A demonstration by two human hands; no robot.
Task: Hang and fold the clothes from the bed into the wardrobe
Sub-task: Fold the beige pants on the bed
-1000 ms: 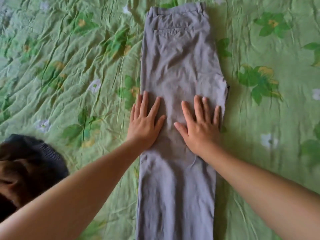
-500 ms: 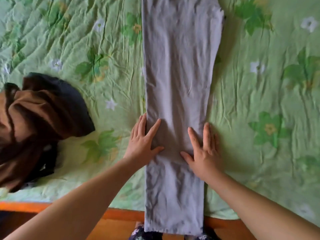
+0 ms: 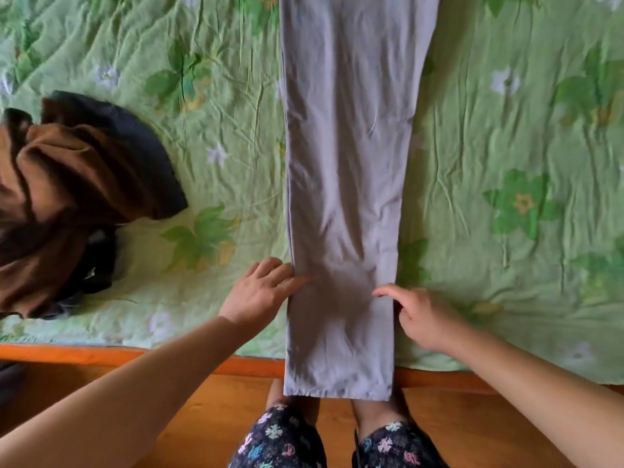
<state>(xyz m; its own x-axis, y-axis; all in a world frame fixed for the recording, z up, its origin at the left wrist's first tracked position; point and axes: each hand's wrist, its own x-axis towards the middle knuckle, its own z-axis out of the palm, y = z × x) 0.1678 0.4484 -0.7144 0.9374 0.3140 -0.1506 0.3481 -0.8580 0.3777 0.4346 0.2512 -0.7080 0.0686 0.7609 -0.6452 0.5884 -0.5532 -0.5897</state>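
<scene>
Pile of brown & dark clothes [image 3: 67, 204] waits at left of bed [image 3: 513, 136]. Left hand [image 3: 260, 293] sits at left seam of grey trousers [image 3: 347, 157], thumb on cloth, grip unclear; trousers lie flat w/ hem overhanging, prob. ready to fold. Right hand [image 3: 423, 317] pinches right edge.

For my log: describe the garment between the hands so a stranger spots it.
On the green floral bedspread, long grey fabric trousers lie flat, hem hanging past the orange bed edge. Unlike the crumpled brown and dark clothes heap at left, they are smooth and pale.
</scene>
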